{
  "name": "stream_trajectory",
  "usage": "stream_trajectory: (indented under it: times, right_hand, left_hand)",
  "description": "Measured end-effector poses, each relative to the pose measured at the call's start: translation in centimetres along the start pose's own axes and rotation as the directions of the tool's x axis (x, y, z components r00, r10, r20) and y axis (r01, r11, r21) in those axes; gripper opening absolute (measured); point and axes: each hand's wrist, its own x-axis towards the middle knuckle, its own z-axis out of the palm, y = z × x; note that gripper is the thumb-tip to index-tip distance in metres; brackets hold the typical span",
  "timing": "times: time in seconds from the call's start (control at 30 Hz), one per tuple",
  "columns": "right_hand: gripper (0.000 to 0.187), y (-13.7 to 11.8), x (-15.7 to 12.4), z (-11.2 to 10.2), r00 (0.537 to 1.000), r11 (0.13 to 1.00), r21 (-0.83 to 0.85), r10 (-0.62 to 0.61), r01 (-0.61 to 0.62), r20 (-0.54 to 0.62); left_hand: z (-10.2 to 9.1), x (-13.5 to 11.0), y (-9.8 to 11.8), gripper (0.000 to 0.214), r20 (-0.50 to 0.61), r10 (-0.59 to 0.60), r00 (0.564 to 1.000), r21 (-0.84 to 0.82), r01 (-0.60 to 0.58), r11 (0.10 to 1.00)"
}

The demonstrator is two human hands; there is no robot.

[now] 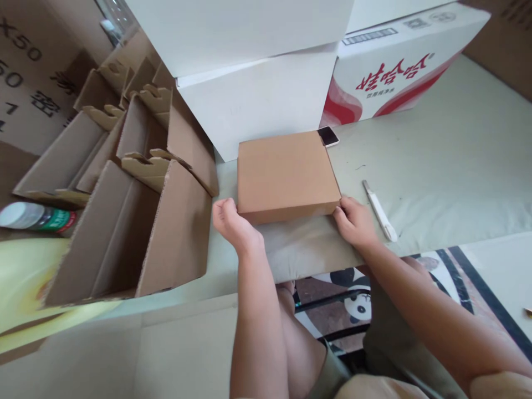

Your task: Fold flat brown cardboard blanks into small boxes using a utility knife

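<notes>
A flat brown cardboard box (288, 172), closed, sits in front of me on the cloth-covered table. At its near left corner is my left hand (235, 223), fingers curled in against the side and partly hidden. The near right corner is pinched by my right hand (353, 220), its thumb along the front face. To the right of that hand lies a white utility knife (379, 210), untouched. A phone (328, 136) with a dark screen rests flat by the box's far right corner.
Open cardboard bins (174, 221) stand along the left, with a white-capped bottle (37, 216) beside them. White boxes (257, 94) are stacked behind the brown box. A white and red printed carton (390, 77) stands at back right. The table's pale cloth (440, 183) is wrinkled.
</notes>
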Motion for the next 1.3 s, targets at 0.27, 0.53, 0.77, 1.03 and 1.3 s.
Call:
stream_trajectory:
  times: [0.27, 0.53, 0.77, 1.03, 1.3]
  right_hand:
    - [0.018, -0.2, 0.1, -0.2, 1.000, 1.000, 0.011, 0.003, -0.003, 0.001]
    - [0.018, -0.1, 0.1, -0.2, 1.000, 1.000, 0.006, 0.005, -0.005, 0.000]
    - [0.019, 0.0, 0.1, 0.0, 1.000, 1.000, 0.015, -0.004, 0.005, -0.013]
    - [0.021, 0.2, 0.0, -0.1, 0.993, 0.994, 0.043, 0.102, -0.100, -0.065]
    - [0.019, 0.2, -0.1, -0.1, 0.994, 0.995, 0.047, 0.095, -0.092, -0.049]
  left_hand:
    - [0.4, -0.1, 0.2, 0.028, 0.006, 0.031, 0.999, -0.025, -0.031, 0.999]
    - [0.3, -0.2, 0.4, 0.027, 0.003, 0.028, 1.000, -0.035, -0.028, 0.999]
    - [-0.1, 0.0, -0.4, 0.010, 0.149, 0.171, 0.974, 0.148, -0.193, 0.970]
    - [-0.3, -0.5, -0.8, 0.018, 0.470, 0.141, 0.871, 0.266, -0.292, 0.919]
    - [-0.4, 0.0, -0.8, 0.023, 0.411, 0.102, 0.906, 0.135, -0.172, 0.976]
